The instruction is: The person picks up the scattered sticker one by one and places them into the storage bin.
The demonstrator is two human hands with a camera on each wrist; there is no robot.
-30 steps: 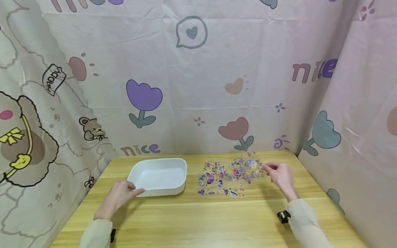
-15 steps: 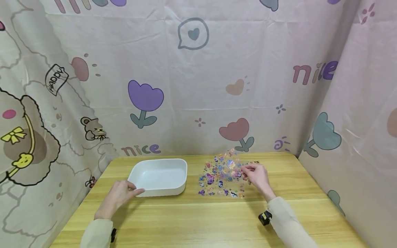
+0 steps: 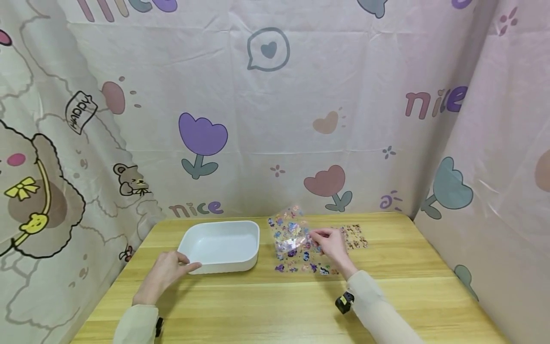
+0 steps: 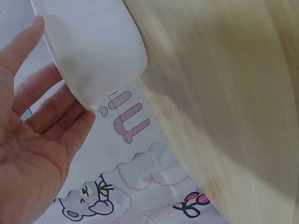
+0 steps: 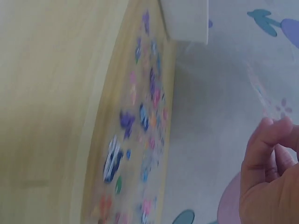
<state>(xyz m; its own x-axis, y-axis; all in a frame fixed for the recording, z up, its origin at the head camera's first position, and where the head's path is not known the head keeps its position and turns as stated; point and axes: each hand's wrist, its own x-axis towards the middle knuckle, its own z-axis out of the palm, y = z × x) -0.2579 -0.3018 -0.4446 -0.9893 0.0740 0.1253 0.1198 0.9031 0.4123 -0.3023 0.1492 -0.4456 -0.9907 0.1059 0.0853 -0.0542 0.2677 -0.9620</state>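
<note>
At the white plastic basin (image 3: 225,266) my left hand (image 3: 162,272) holds the near-left corner, its thumb along the front side and fingers at the left rim. The left wrist view shows those fingertips (image 4: 91,112) right at the rim. My right hand (image 3: 331,243) pinches the edge of a clear sticker sheet (image 3: 292,229) between thumb and forefinger, raised and tilted. Beneath it on the table lie other clear sheets with small colourful stickers (image 3: 301,267), partly covered by the raised one. In the right wrist view the held sheet (image 5: 257,86) shows thin, nearly edge-on.
Right of the hand, more stickers (image 3: 355,236) on clear film lie on the wooden table (image 3: 258,310). Printed cloth curtains (image 3: 266,119) stand along the table's back and both sides.
My right hand has carried the sticker sheet leftward, from the right of the pile to over its left part, uncovering stickers at the right. The left hand and basin stay put.
</note>
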